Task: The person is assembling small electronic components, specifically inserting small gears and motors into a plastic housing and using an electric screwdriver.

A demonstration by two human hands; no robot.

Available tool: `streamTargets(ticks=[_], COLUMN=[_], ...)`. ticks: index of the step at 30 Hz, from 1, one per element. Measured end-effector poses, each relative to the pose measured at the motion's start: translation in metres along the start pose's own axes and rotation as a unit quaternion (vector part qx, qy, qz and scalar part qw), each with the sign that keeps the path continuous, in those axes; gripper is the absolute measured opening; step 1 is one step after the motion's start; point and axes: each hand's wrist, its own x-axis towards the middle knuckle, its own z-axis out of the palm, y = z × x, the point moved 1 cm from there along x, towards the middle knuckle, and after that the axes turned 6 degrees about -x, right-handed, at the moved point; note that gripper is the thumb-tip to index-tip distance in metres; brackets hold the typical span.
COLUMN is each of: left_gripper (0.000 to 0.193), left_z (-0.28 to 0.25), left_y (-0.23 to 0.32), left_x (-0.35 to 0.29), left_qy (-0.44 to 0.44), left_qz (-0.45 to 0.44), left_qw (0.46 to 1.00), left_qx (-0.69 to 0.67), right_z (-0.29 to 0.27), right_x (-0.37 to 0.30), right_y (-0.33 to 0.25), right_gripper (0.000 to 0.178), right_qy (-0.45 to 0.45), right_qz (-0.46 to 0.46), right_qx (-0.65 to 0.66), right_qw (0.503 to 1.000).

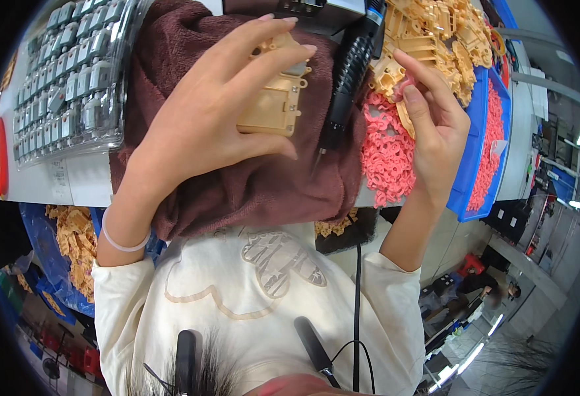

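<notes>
On a maroon towel (pixel 250 191) lies a pale yellow plastic housing (pixel 273 109) with a rectangular recess and small screw tabs. My left hand (pixel 201 105) arches over its left side, fingers stretched across the top and the thumb apart below it; part of the housing is hidden under the palm. Between thumb and forefinger, my right hand (pixel 435 122) pinches a small pink ring-like part (pixel 403 86) above a heap of similar pink parts (pixel 389 158). A black electric screwdriver (pixel 350 79) lies between the hands, its bit pointing toward me.
Yellow housings (pixel 435 39) pile up at the far right. Beside them stands a blue bin (pixel 468 191) with pink parts. A clear tray (pixel 72 79) of small grey blocks sits at the left. Lower left, a blue-lined container holds more yellow parts (pixel 72 244).
</notes>
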Motion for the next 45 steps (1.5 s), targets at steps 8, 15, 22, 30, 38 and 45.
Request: streamTargets(ticks=[8, 15, 22, 30, 38, 45], left_gripper=[0.093, 0.098, 0.099, 0.098, 0.095, 0.060], left_z=[0.006, 0.007, 0.008, 0.010, 0.007, 0.001], left_y=[0.000, 0.000, -0.003, -0.002, -0.004, 0.001], left_x=[-0.004, -0.003, -0.006, -0.004, -0.005, 0.002], left_qy=[0.042, 0.057, 0.069, 0.077, 0.081, 0.066], left_qz=[0.006, -0.018, -0.016, -0.016, 0.014, 0.026], left_qw=[0.999, 0.998, 0.997, 0.996, 0.996, 0.997], left_qx=[0.008, -0.028, -0.029, -0.032, -0.031, -0.013], right_z=[0.029, 0.063, 0.075, 0.079, 0.081, 0.056], right_x=[0.015, 0.023, 0.017, 0.016, 0.008, -0.024], right_y=[-0.010, -0.013, -0.015, -0.021, -0.015, -0.018], right_gripper=[0.016, 0.009, 0.015, 0.017, 0.020, 0.059], right_qy=[-0.112, -0.147, -0.063, -0.020, -0.007, 0.035], right_qz=[0.077, 0.069, -0.058, -0.191, -0.193, 0.117], right_qx=[0.176, 0.195, -0.013, -0.196, -0.236, -0.298], right_qw=[0.975, 0.967, 0.996, 0.962, 0.952, 0.947])
